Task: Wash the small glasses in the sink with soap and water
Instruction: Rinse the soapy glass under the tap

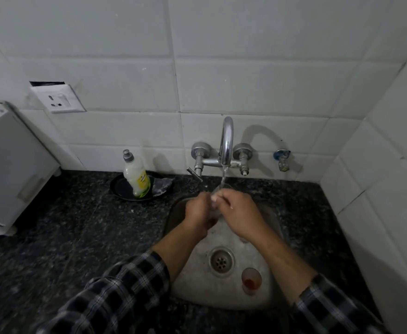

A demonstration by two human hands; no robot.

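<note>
Both the left hand (199, 213) and the right hand (239, 213) grip one small clear glass (215, 206) above the sink (221, 297), under the running tap (226, 141). A second small glass (251, 280) (reddish residue inside) stands upright just right of the drain (221, 261). The soap bottle (136, 175) stands on the desk (77, 225).

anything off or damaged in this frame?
Yes: the socket plate at upper left sits tilted off the wall tile, with a dark gap above it, so it looks loose. The glass with reddish residue in the sink is just unwashed.
</note>
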